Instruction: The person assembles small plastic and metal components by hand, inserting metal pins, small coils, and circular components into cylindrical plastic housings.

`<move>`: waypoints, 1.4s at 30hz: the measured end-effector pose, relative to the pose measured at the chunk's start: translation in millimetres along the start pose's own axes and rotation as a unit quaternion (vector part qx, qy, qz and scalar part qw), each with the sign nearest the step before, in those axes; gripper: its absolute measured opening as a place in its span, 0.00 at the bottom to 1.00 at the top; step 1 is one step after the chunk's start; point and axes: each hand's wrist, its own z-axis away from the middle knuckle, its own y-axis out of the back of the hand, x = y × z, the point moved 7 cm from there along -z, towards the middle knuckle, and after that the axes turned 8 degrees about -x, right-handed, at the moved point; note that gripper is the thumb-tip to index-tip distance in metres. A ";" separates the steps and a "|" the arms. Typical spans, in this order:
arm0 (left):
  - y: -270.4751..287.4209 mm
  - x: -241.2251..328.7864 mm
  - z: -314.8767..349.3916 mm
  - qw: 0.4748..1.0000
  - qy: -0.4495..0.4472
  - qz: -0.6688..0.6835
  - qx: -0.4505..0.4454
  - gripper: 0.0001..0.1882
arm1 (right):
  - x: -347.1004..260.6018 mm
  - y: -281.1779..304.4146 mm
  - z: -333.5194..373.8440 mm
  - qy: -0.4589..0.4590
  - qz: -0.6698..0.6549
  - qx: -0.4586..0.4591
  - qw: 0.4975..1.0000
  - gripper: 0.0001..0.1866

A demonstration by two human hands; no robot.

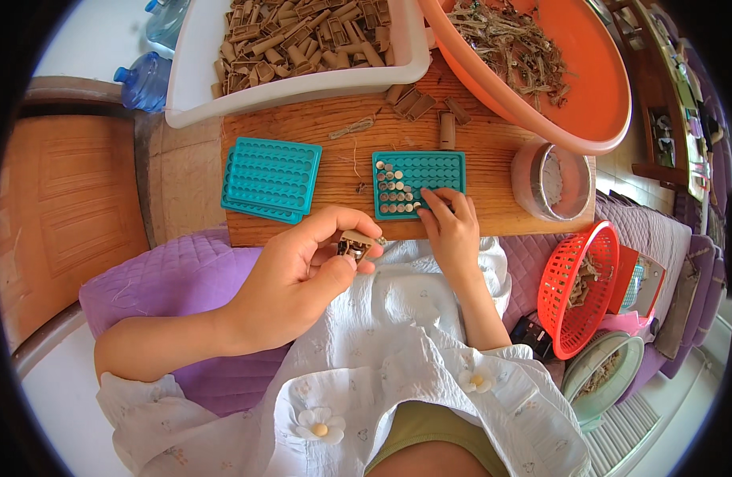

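By the left end of the wooden table [338, 183], I see a few teal trays [273, 176] in a pile. Near the far left corner sits a big white bin [294, 92] full of tan parts.

The left hand [293, 256] is out past the near edge, over the lap, pinching a little tan case [355, 239] between thumb and fingers. The case looks light, hard and stiff, but the shiny metal bits inside might bend, so its side walls seem the best place to hold. Its open side faces up toward the person's head. Its long way seems to slant up to the right, but fingers hide some of it.

By the middle of the near edge lies another teal tray [433, 168] with silver discs [393, 208], which look smooth and slippery; their rims seem best to grab. The right hand [455, 229] bends its fingers over the tray's near right corner; I can't tell if it pinches a disc.

By the right edge stands a clear tub [525, 183].
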 end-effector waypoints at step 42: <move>7.3 -9.9 0.7 0.999 0.052 0.008 0.001 0.15 | -102.8 36.7 4.9 0.177 -0.314 0.107 0.927 0.18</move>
